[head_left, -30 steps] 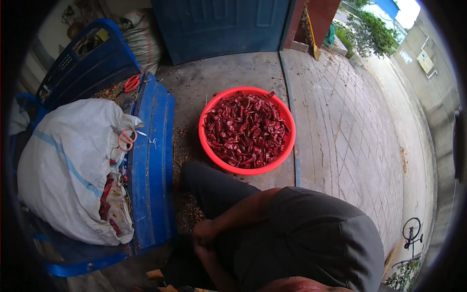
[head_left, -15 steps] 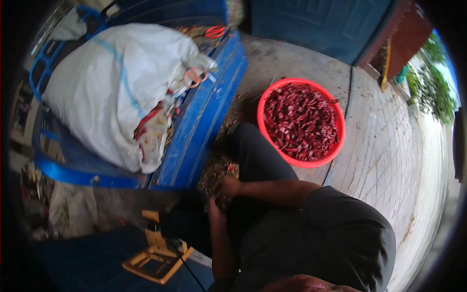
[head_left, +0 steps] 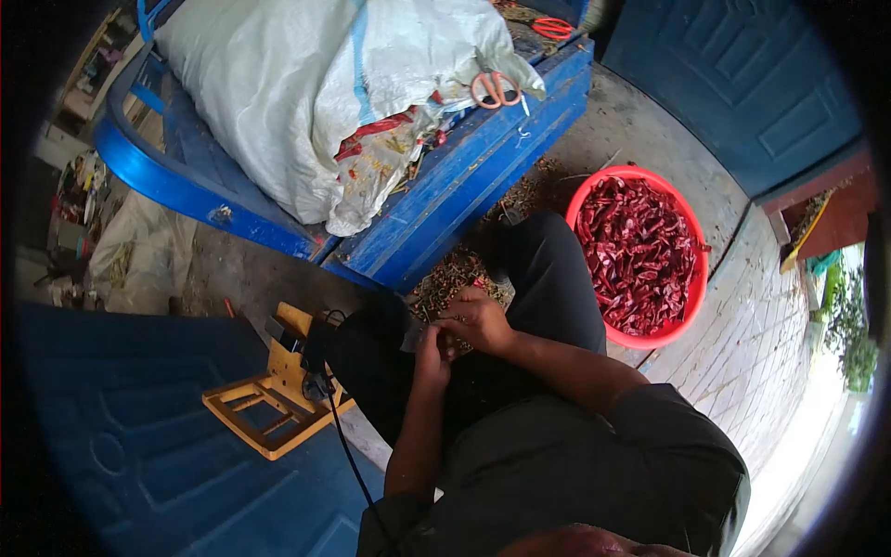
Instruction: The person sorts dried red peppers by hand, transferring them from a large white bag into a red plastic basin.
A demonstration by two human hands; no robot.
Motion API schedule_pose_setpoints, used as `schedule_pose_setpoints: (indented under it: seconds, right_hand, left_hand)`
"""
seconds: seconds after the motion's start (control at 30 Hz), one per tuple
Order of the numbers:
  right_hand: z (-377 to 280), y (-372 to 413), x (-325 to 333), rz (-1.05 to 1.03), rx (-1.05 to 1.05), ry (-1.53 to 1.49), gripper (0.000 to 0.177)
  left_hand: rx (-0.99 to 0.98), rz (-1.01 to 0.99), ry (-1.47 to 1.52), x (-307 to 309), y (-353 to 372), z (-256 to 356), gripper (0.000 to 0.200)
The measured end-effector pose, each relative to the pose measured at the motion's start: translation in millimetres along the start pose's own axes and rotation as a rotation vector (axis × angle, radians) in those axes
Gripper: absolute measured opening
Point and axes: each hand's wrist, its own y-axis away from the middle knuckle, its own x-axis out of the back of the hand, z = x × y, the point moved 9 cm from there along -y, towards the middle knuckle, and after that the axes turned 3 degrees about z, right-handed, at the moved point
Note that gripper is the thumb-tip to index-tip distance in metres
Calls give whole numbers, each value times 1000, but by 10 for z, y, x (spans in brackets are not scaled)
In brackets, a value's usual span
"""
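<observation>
My left hand [head_left: 432, 356] and my right hand [head_left: 476, 320] meet over my lap, close to my knees. The fingers of both are curled in and pressed together. Whatever is between them is too small or hidden to make out. Beyond my right knee stands a red plastic basin [head_left: 688, 322], full of dried red chili peppers [head_left: 639, 251]. Ahead of my hands, a large white woven sack [head_left: 269, 102] lies on a blue cart bed [head_left: 436, 209]. Its mouth hangs open, with some red chilies showing inside.
Pink-handled scissors [head_left: 495, 90] rest at the sack's edge; red-handled scissors [head_left: 554, 28] lie farther back. Chili stems and scraps [head_left: 445, 283] litter the floor before my hands. A yellow wooden folding stand [head_left: 269, 418] with a black cable is at my left, by a blue door [head_left: 167, 408].
The view has turned, so the sack and basin appear farther right. My hands stay together over my lap, and the right hand's back shows more clearly.
</observation>
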Motion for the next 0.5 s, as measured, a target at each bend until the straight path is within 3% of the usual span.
schedule_pose_setpoints:
  seconds: [0.07, 0.1, 0.17, 0.2, 0.27, 0.4, 0.47, 0.5]
  right_hand:
    - [-336, 7, 64, 79, 285, 161, 15]
    - [-282, 12, 7, 66, 286, 154, 15]
    - [205, -8, -157, -5, -6, 24, 18]
    - [242, -21, -183, -12, -6, 21, 18]
    - [677, 45, -313, -106, -435, -157, 19]
    - [876, 84, -365, -145, -591, -321, 24]
    - [993, 190, -418, -132, -874, -586, 23]
    - [1007, 192, -433, -136, -878, -586, 23]
  left_hand:
    - [-59, -2, -33, -30, 63, 62, 18]
    - [-61, 10, -25, -24, 65, 63, 18]
    - [-5, 24, -64, -20, 47, 14, 19]
    - [-6, 31, -60, 12, 15, 1, 19]
    - [12, -28, -177, 10, -55, -63, 19]
    - [14, -35, -151, -7, -59, -84, 19]
    - [20, -55, -157, -83, -55, -58, 18]
    - [23, -50, -154, -120, -53, -59, 18]
